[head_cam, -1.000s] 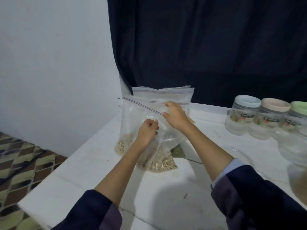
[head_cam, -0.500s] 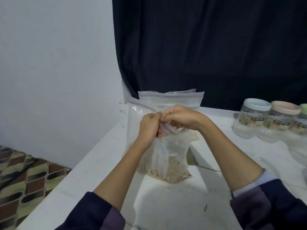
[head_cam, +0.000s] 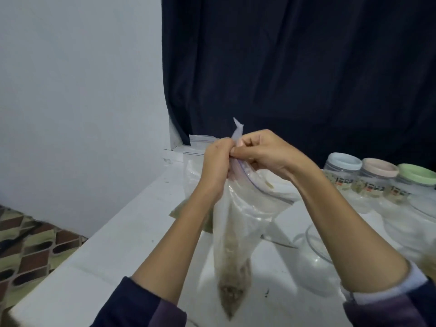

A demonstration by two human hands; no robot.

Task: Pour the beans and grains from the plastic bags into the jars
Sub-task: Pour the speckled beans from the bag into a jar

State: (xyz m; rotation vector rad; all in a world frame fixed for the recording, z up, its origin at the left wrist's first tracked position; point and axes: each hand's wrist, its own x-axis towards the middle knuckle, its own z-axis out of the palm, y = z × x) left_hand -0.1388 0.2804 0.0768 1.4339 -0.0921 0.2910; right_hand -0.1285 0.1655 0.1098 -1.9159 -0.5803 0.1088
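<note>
Both hands are raised above the white worktop (head_cam: 122, 251) and meet at the top of a clear zip bag (head_cam: 238, 223). The left hand (head_cam: 215, 165) pinches the bag's upper edge with curled fingers; the right hand (head_cam: 264, 153) pinches the same edge just beside it. The exact finger placement is hidden where the two hands overlap. The bag hangs free below them, twisted narrow, with pale grain (head_cam: 232, 293) gathered in its lowest corner; motion blur prevents identifying the contents. Behind the left forearm, more bags (head_cam: 195, 147) stand on the worktop, largely covered. At the right, three lidded jars (head_cam: 343, 171) stand in a row, labels unreadable. A clear glass bowl (head_cam: 313, 241) sits near the right forearm, partly hidden by it. The frame cuts off further clear containers at the right edge.
</note>
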